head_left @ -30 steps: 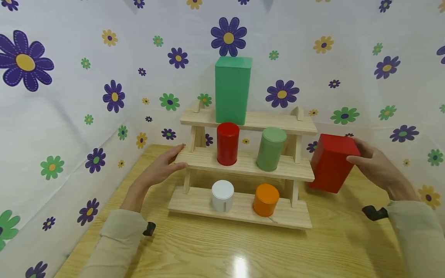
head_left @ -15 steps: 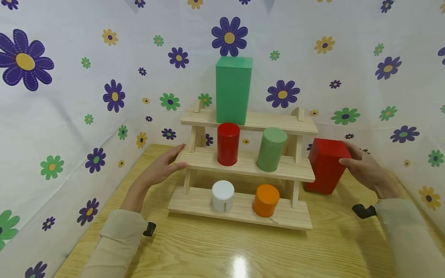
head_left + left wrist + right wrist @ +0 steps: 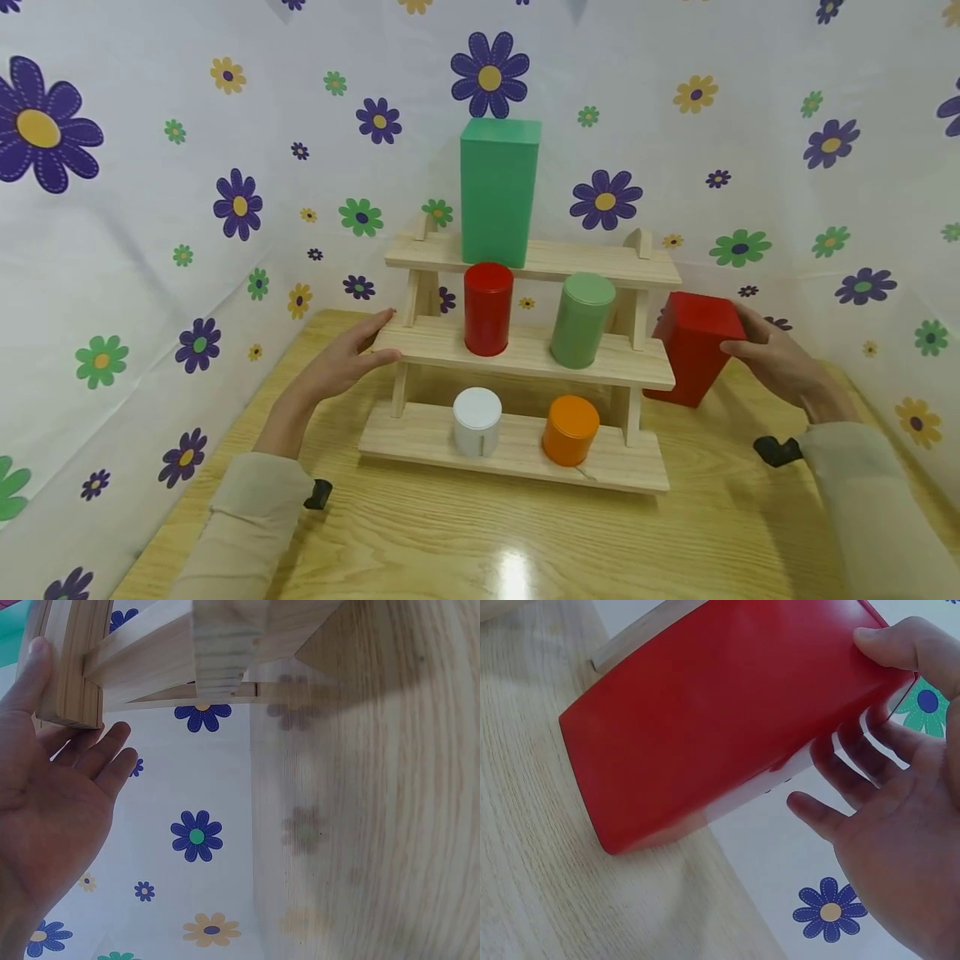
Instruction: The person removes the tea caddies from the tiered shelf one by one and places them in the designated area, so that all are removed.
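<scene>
A three-tier wooden display rack stands on the table in the head view. My left hand grips the left end of its middle shelf; the left wrist view has the thumb along one face of the board and fingers at the other. My right hand holds a red rectangular tin by its upper part, close beside the rack's right end. In the right wrist view the thumb lies on the tin's near face, with fingers along the opposite side. The tin leans slightly, and the middle shelf's end overlaps its left edge.
A tall green tin stands on the top shelf. The middle shelf bears a red round tin and a light green one. Below are a white tin and an orange tin. Flower-patterned cloth encloses the table.
My right hand has moved left with the red rectangular tin, bringing it up to the rack's right end. The left hand keeps its place on the middle shelf.
</scene>
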A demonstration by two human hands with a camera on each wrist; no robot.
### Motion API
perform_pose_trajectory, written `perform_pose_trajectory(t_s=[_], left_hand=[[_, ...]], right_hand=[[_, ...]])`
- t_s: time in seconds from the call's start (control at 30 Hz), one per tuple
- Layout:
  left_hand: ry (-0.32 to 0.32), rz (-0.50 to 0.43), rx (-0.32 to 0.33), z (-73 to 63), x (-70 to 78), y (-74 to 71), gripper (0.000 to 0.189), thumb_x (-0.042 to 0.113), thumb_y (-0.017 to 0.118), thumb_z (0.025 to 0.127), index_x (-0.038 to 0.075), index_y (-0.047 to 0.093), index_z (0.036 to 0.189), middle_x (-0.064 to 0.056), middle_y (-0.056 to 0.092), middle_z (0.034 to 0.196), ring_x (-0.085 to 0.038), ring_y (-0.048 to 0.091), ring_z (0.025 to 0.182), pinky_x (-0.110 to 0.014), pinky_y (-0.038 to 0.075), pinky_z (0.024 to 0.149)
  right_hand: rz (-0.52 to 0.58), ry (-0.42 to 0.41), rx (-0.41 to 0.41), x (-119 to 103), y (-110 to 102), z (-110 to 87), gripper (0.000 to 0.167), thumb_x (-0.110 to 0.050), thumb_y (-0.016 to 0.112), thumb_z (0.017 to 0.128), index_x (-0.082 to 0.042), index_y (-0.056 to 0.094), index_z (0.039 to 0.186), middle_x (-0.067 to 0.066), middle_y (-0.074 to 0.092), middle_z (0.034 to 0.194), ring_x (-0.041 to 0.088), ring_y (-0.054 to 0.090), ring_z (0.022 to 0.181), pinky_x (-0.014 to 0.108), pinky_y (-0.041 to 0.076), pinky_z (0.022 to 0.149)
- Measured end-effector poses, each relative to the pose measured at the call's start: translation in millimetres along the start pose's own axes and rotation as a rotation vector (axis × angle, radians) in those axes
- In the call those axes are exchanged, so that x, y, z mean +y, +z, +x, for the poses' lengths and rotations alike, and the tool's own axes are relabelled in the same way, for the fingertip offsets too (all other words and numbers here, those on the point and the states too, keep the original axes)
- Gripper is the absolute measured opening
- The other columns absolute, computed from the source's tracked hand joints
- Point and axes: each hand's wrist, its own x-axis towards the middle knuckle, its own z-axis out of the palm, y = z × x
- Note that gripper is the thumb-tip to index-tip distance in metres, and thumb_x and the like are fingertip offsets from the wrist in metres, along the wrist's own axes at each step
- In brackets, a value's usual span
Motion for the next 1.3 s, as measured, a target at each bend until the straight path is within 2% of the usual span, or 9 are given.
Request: perform_pose_trajectory(t_s=[0.4,0.63,0.87,0.93,1.03,1.17,1.23,1.3], left_hand=[[-0.006,0.008,-0.003,-0.1,4.3,0.4,0.08,0.033,0.064,0.105,0.008,0.019,0.166,-0.014,0.016,0.171,-0.034,0.015,0.157,-0.052,0.019,0.124],[-0.001,0.012,-0.006,-0.3,3.7,-0.4,0.078,0.03,0.063,0.105,0.005,0.019,0.165,-0.014,0.016,0.171,-0.034,0.015,0.157,-0.052,0.018,0.125],[0.004,-0.002,-0.003,-0.8,3.2,-0.5,0.079,0.03,0.064,0.105,0.006,0.019,0.165,-0.014,0.016,0.171,-0.035,0.014,0.157,-0.053,0.018,0.125],[0.006,-0.002,-0.002,-0.8,2.7,-0.4,0.08,0.031,0.064,0.105,0.006,0.019,0.165,-0.013,0.016,0.171,-0.034,0.014,0.157,-0.053,0.018,0.125],[0.001,0.005,-0.001,-1.0,2.5,-0.3,0.081,0.033,0.065,0.104,0.007,0.019,0.166,-0.013,0.016,0.171,-0.035,0.015,0.157,-0.053,0.019,0.124],[-0.012,0.014,-0.001,-1.6,2.7,-0.2,0.083,0.036,0.065,0.103,0.009,0.019,0.166,-0.012,0.016,0.171,-0.035,0.015,0.157,-0.053,0.019,0.124],[-0.013,0.016,-0.002,-1.7,3.0,-0.2,0.083,0.036,0.065,0.104,0.008,0.019,0.166,-0.012,0.016,0.171,-0.035,0.014,0.157,-0.054,0.018,0.125],[-0.005,0.021,-0.003,-1.2,3.5,-0.3,0.083,0.036,0.065,0.104,0.007,0.019,0.166,-0.014,0.015,0.171,-0.037,0.014,0.157,-0.055,0.018,0.124]], right_hand=[[0.0,-0.001,0.027,2,-3,3.3,0.078,0.004,0.05,0.104,-0.018,0.011,0.168,-0.01,0.041,0.149,0.006,0.05,0.126,0.014,0.044,0.096],[0.004,0.071,0.104,5,0,2.7,0.083,-0.002,0.055,0.104,-0.018,0.005,0.168,-0.012,0.042,0.146,0.005,0.05,0.125,0.015,0.045,0.095],[-0.05,0.077,0.109,4,2,2.3,0.081,-0.005,0.056,0.105,-0.018,0.006,0.168,-0.007,0.04,0.149,0.004,0.048,0.126,0.016,0.045,0.094],[-0.063,0.077,0.106,3,3,1.3,0.08,-0.007,0.055,0.106,-0.018,0.006,0.168,-0.002,0.036,0.155,0.007,0.045,0.13,0.017,0.044,0.099],[-0.089,0.077,0.117,0,4,-1.7,0.077,-0.012,0.051,0.109,-0.015,0.001,0.168,0.008,0.019,0.169,0.02,0.032,0.145,0.019,0.037,0.111],[-0.176,0.092,0.175,-10,4,-6.5,0.076,-0.022,0.046,0.112,-0.007,-0.004,0.166,0.02,0.001,0.172,0.036,0.009,0.155,0.023,0.022,0.122],[-0.242,0.118,0.213,-17,4,-7.9,0.076,-0.029,0.045,0.112,-0.005,-0.004,0.166,0.022,0.001,0.171,0.041,0.007,0.155,0.032,0.016,0.126],[-0.285,0.134,0.246,-26,5,-8.0,0.077,-0.034,0.045,0.112,-0.006,-0.002,0.166,0.023,0.002,0.171,0.044,0.007,0.154,0.049,0.01,0.127]])
